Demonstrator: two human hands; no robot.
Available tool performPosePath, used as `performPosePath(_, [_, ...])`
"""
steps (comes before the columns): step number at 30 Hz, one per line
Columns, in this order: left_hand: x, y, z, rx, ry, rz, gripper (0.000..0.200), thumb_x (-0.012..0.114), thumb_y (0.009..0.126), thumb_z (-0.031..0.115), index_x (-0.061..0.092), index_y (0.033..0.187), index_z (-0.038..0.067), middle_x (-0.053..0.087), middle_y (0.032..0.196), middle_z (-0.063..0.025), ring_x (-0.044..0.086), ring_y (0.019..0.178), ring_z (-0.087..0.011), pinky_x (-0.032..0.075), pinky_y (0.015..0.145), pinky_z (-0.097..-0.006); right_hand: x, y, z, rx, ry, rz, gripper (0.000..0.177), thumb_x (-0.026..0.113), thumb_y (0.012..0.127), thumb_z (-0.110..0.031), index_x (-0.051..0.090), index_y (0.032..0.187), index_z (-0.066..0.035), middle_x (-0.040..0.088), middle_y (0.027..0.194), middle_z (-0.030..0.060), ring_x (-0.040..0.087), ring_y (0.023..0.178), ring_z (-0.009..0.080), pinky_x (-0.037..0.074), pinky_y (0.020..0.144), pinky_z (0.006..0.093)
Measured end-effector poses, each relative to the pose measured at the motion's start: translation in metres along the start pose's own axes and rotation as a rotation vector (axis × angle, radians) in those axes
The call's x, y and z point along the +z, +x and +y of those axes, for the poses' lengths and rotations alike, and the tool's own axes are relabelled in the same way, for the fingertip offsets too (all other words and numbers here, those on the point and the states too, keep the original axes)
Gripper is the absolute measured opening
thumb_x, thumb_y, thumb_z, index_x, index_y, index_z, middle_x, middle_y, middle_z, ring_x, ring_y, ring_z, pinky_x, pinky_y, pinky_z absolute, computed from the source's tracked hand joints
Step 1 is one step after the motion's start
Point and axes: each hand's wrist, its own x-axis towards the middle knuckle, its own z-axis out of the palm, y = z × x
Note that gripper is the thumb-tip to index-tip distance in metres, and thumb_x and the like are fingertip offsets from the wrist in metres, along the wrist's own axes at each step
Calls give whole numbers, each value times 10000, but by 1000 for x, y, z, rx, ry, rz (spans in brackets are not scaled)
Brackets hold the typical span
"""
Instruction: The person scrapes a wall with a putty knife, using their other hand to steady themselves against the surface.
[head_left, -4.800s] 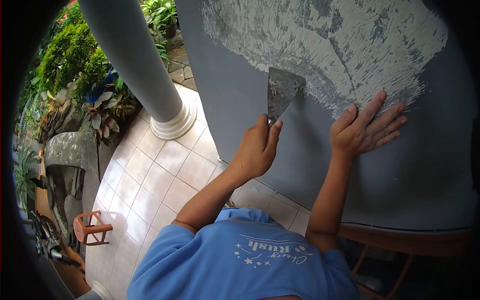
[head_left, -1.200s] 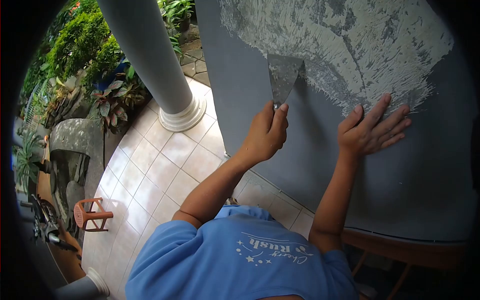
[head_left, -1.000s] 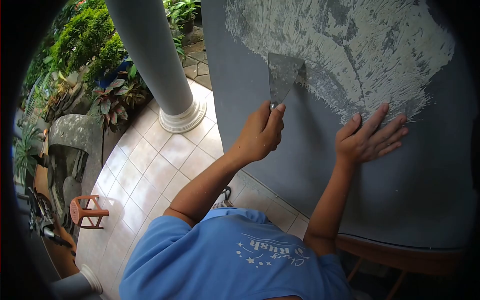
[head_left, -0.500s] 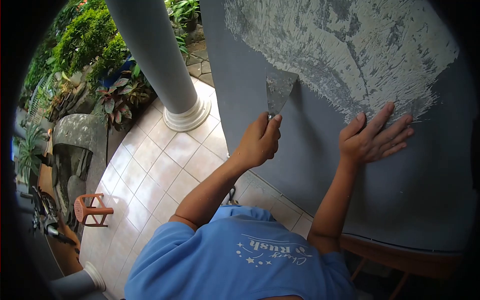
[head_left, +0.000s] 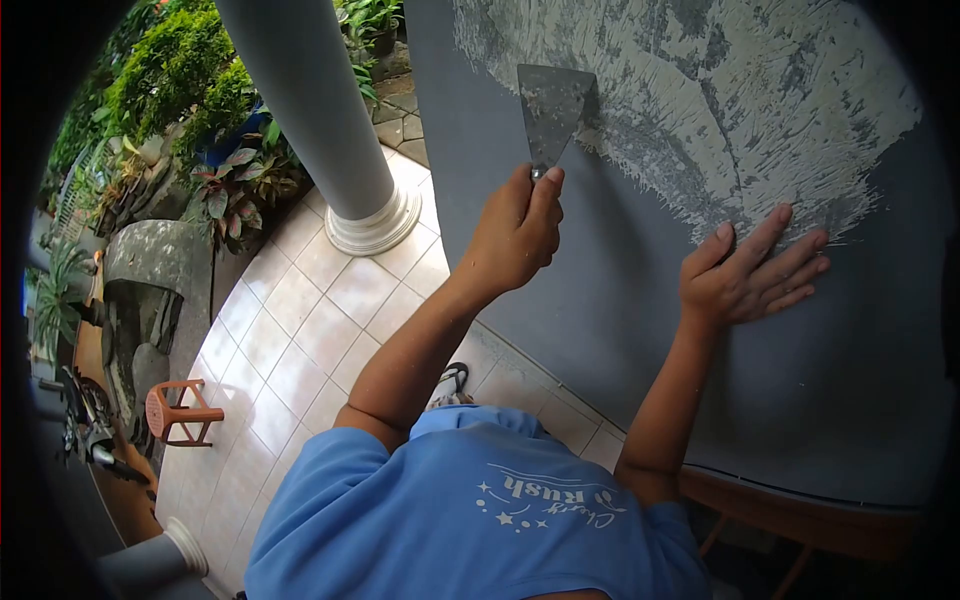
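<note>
My left hand is closed around the handle of a putty knife, whose wide, speckled metal blade points up. The blade's far edge lies against or just over the left border of a rough, scraped patch on the grey wall; exact contact is hard to tell. My right hand lies flat on the wall at the lower edge of that patch, thumb and fingers spread. The patch is pale and streaked, with ragged edges. My left fingers hide most of the handle.
A grey round column with a white base stands left of the wall. Pale floor tiles hold a small orange-brown stool. Plants and rocks lie beyond. A brown wooden piece runs below the wall at lower right.
My left hand has moved up along the wall with the putty knife, bringing the blade higher at the patch's left border. My right hand has stayed in place. A sandalled foot now shows below.
</note>
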Motion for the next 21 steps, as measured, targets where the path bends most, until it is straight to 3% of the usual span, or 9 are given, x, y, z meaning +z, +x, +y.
performPosePath(7, [-6,-25,-36,-203,70,-24,307,408,1024,337,361,856,85,343,621,37,341,457,-44,282,375,-222,2,0,-1,6,-14,8,544,274,997,-419,476,1384,-95,304,1484,258,172,1430,407,21,1163,492])
performPosePath(10, [-8,-17,-44,-199,142,1,310,409,1023,332,367,845,82,353,624,31,349,465,-48,292,379,-227,1,1,-1,2,-12,1,548,277,994,-423,478,1382,-93,305,1483,258,172,1430,407,18,1163,492])
performPosePath(13, [-10,-26,-35,-147,186,12,323,416,1022,333,377,833,73,395,620,16,380,468,-58,310,386,-236,3,0,0,-2,-12,17,554,279,991,-430,474,1385,-94,303,1483,259,172,1430,407,14,1163,493])
performPosePath(16, [-17,-26,-37,24,437,65,334,412,1022,333,389,824,65,429,603,9,411,464,-67,337,395,-248,0,1,-4,18,-1,11,558,280,989,-433,471,1388,-95,301,1485,257,173,1429,407,14,1162,493])
performPosePath(19, [-13,-6,-13,365,565,169,335,401,1026,324,397,821,60,444,582,8,430,455,-73,367,410,-249,1,2,-4,15,-13,15,557,280,990,-434,470,1389,-96,300,1488,250,172,1430,402,14,1163,492])
performPosePath(21, [-10,-3,4,251,452,94,329,395,1029,317,396,827,57,433,575,14,423,448,-70,370,410,-247,-1,0,-4,7,-1,3,556,283,990,-435,470,1389,-96,300,1489,248,169,1432,399,14,1164,488])
